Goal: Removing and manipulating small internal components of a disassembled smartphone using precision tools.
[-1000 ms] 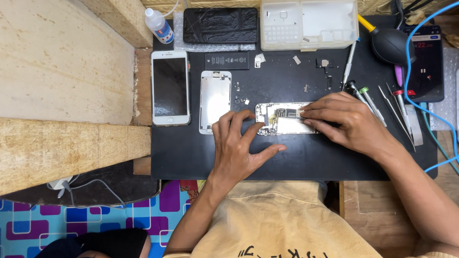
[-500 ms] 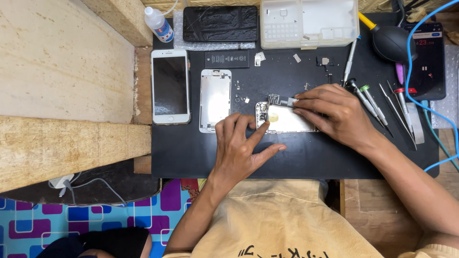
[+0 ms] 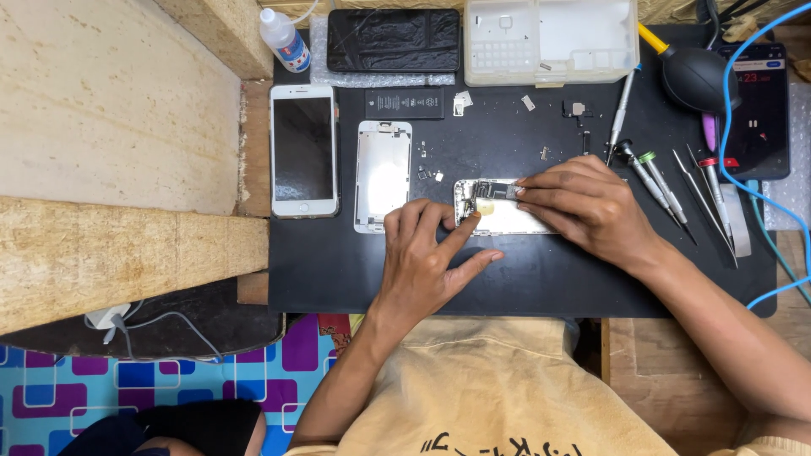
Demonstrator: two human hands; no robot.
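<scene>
Opened phone chassis (image 3: 503, 215), flat metal: left hand (image 3: 427, 257) pins its edge, right hand (image 3: 583, 207) pinches its circuitry.

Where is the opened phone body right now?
In the head view, the opened phone body lies mid-mat between the left hand and right hand, right of the white screen panel.

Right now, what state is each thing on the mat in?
Opened phone: casing open, insides showing, lying flat under both hands.
Left hand: forefinger pressed on the opened phone's left end.
Right hand: fingertips on its upper edge.
White phone: screen dark, face up.
Screen panel: detached, lying flat.
Battery: out, lying loose.
Bottle: capped, lying tilted.
Parts tray: open.
Screwdrivers: laid down, unused.
</scene>
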